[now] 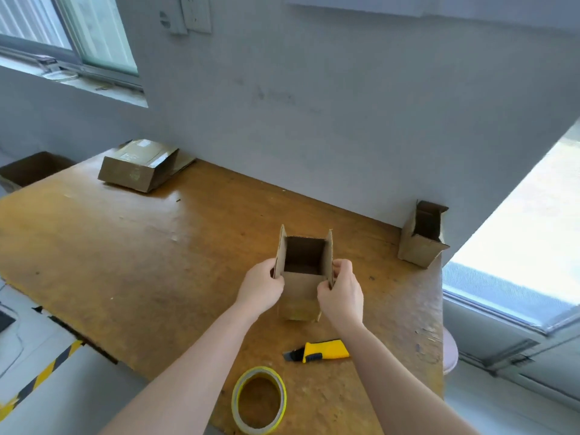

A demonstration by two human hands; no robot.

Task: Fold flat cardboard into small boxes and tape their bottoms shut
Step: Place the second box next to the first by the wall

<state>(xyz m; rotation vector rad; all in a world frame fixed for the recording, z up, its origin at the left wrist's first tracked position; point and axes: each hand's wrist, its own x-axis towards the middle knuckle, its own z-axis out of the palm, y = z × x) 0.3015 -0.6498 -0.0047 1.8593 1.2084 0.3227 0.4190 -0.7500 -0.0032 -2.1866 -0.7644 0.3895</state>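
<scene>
A small brown cardboard box (pixel 300 290) stands upright on the wooden table (pixel 125 246), its top open and two side flaps sticking up. My left hand (pixel 260 287) grips the left flap and wall. The right flap is pinched by my right hand (pixel 340 293). A roll of clear tape with a yellow core (pixel 259 400) lies flat near the table's front edge. Between the tape and the box lies a yellow utility knife (pixel 323 351), blade end pointing left.
Another folded small box (pixel 422 237) stands open at the table's far right corner by the wall. A larger taped carton (pixel 138 166) lies at the far left, over flat cardboard. An open brown box (pixel 29 171) sits beyond the table's left edge. A pink stool (pixel 449 353) is at right.
</scene>
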